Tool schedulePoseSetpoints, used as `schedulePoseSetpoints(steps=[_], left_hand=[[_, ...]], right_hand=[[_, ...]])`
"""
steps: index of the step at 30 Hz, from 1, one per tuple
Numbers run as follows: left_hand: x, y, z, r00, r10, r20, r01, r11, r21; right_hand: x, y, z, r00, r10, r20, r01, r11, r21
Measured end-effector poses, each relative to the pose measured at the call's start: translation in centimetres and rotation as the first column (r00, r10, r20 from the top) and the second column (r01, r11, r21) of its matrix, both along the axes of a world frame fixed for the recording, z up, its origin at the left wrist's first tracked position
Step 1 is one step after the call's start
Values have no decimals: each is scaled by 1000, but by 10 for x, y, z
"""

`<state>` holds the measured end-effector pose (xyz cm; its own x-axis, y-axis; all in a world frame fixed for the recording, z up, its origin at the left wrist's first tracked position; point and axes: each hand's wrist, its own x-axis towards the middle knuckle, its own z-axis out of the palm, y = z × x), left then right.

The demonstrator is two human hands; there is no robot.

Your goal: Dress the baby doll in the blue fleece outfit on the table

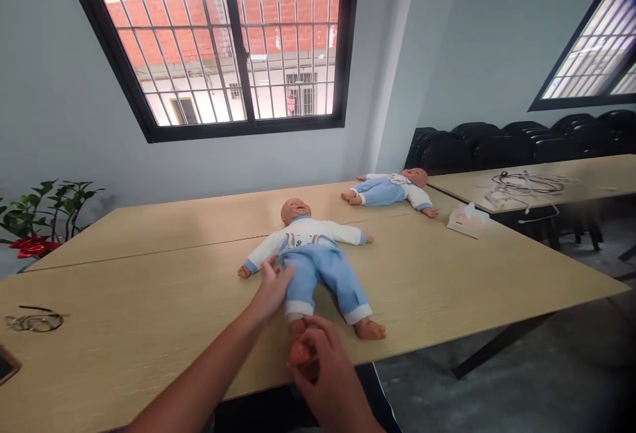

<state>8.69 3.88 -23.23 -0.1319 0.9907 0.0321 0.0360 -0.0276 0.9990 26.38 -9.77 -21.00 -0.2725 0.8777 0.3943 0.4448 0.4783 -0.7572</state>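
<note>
Our left hand [272, 287] rests flat on the baby doll's [311, 257] blue trousers while our right hand [322, 367] pinches its foot (doll fully dressed, trousers not yet pulled down).

Pale grey walls [59, 102] around me; a barred window [228, 42] shows a red brick building in daylight; black chairs [497, 145] line the far wall; long wooden table [149, 300]; grey floor [546, 380].
</note>
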Motion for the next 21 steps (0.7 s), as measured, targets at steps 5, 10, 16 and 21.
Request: schedulePoseSetpoints(steps=[5, 10, 16, 21], left_hand=[[-3, -48, 17, 997, -16, -79, 8, 994, -105], [-46, -45, 31, 973, -34, -228, 18, 997, -68], [-50, -69, 34, 759, 250, -601, -110, 959, 260], [13, -134, 2, 691, 256, -676, -90, 958, 272]], right_hand=[[-5, 3, 16, 971, 240, 25, -238, 970, -53], [35, 69, 28, 984, -60, -169, 64, 998, 18], [24, 127, 1, 795, -185, -578, -176, 842, -511], [-6, 140, -13, 657, -240, -715, -376, 718, -586]])
